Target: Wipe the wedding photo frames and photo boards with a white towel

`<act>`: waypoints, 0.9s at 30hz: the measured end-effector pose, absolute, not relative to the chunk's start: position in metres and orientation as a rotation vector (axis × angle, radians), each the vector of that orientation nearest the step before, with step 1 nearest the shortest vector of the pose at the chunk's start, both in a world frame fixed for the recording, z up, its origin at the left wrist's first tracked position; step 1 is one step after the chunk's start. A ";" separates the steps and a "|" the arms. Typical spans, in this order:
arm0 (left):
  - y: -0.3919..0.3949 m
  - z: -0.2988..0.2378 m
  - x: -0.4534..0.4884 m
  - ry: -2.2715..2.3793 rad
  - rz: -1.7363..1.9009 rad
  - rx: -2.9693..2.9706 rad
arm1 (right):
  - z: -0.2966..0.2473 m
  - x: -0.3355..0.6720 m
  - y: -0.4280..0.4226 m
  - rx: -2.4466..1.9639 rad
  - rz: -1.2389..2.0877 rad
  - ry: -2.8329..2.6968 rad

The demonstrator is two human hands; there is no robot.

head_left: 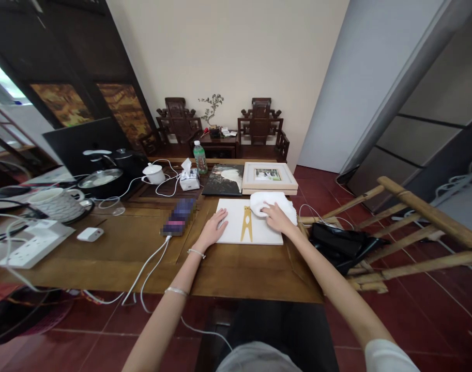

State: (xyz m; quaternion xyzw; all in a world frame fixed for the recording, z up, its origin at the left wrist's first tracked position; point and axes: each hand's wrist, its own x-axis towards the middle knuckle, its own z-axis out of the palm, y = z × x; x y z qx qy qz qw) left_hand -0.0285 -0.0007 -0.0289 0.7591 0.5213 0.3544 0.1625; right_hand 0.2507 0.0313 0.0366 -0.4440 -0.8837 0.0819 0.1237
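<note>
Resting flat on the left edge of the white board [230, 231]: left hand [212, 228], fingers extended. Right hand [277, 218] on white cloth [272, 198], board's far-right corner; can't tell if pinching. Board, gold cutout [249, 222] on it, lies near table's [251, 268] right edge.

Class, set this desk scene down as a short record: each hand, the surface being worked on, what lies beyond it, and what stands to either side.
Left hand: left hand flat, fingers on the left edge of the white panel
Right hand: right hand on a bunched white cloth
Panel marking: gold figure, two-legged
Beyond panel: dark picture and pale-framed picture, side by side
Left of panel: phone, screen blurred
Right of table: bamboo chair bearing a black item
</note>
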 end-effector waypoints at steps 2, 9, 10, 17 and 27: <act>0.000 -0.029 -0.028 1.487 1.012 2.165 | 0.031 0.250 0.034 -1.304 0.182 -2.592; 0.001 -0.030 -0.027 1.503 1.024 2.164 | 0.030 0.256 -0.019 -1.218 0.134 -2.675; 0.000 -0.030 -0.027 1.504 1.026 2.164 | 0.031 0.259 -0.032 -1.196 0.151 -2.689; 0.001 -0.033 -0.027 1.485 1.055 2.166 | 0.040 0.275 -0.084 -1.110 0.284 -2.732; 0.000 -0.029 -0.027 1.473 1.042 2.158 | 0.044 0.252 0.006 -1.286 0.193 -2.701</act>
